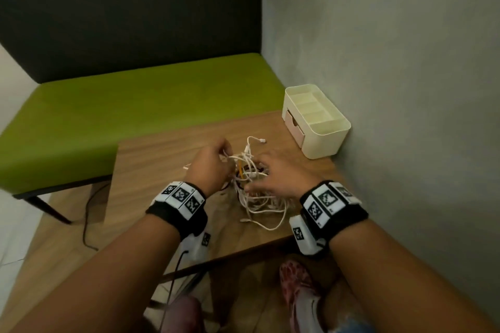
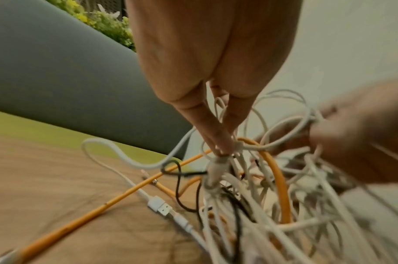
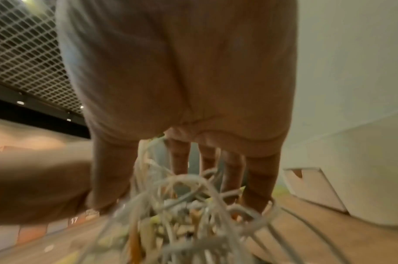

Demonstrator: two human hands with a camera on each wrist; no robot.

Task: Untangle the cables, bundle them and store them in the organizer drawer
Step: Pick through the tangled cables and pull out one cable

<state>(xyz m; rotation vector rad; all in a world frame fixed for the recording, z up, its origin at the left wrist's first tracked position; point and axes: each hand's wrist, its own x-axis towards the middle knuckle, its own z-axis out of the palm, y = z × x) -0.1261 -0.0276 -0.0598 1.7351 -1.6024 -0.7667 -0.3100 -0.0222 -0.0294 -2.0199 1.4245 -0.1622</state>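
A tangle of white cables (image 1: 261, 199) with an orange cable (image 2: 281, 187) and thin black strands lies on the wooden table (image 1: 151, 159). My left hand (image 1: 226, 155) is at the tangle's left top; in the left wrist view my left hand (image 2: 222, 151) pinches a white cable between thumb and fingertip. My right hand (image 1: 255, 176) lies over the tangle's right side with spread, fairly straight fingers (image 3: 260, 189) dipping among the cables (image 3: 182, 223). The cream organizer (image 1: 328, 140) stands at the table's back right corner, its pink drawer (image 1: 294, 127) pushed in.
A white USB plug (image 2: 160, 207) lies on the table left of the tangle. A grey wall (image 1: 405, 89) runs close along the right. A green bench (image 1: 121, 105) stands beyond the table. A black cord (image 1: 88, 213) trails on the floor at left.
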